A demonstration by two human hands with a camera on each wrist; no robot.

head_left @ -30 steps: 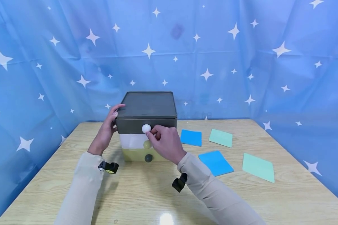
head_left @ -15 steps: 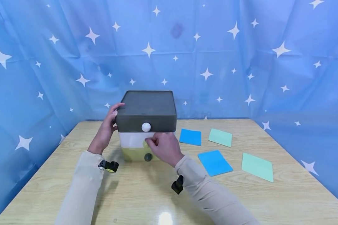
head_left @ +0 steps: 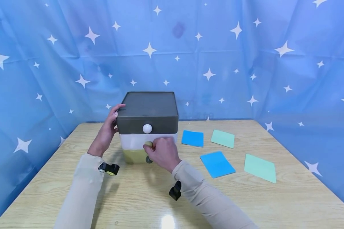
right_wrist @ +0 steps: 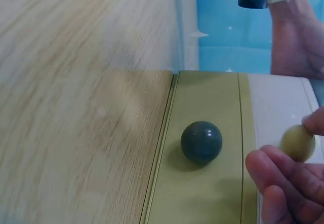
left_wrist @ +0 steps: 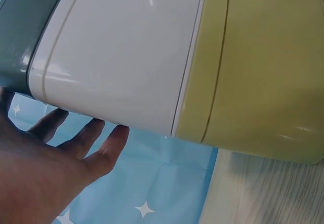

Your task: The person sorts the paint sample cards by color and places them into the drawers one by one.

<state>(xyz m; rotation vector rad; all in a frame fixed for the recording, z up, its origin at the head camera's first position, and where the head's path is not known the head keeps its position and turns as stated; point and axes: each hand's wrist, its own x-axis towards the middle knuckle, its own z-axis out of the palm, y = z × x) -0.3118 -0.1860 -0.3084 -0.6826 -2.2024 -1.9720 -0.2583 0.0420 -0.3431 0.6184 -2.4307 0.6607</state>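
A small chest of drawers [head_left: 149, 105] stands on the table with a dark grey top tier, a white middle drawer [head_left: 132, 141] and a yellow-green bottom drawer [head_left: 134, 156]. My right hand [head_left: 164, 154] pinches the yellow-green knob [right_wrist: 297, 144] of the white drawer between thumb and fingers. Above it the white knob [head_left: 147, 128] sits on the grey drawer; below is the dark knob [right_wrist: 201, 142]. My left hand [head_left: 104, 135] rests against the chest's left side, one finger over the top edge. In the left wrist view its extended fingertips [left_wrist: 120, 132] lie along the white side wall.
Two blue sheets [head_left: 192, 138] and two pale green sheets [head_left: 260, 168] lie flat on the wooden table [head_left: 132, 197] right of the chest. A blue curtain with white stars [head_left: 172, 63] hangs behind the table and along its sides.
My right hand has left the white knob and come down to the yellow-green knob, which it now pinches. My left hand stays at the chest's left side.
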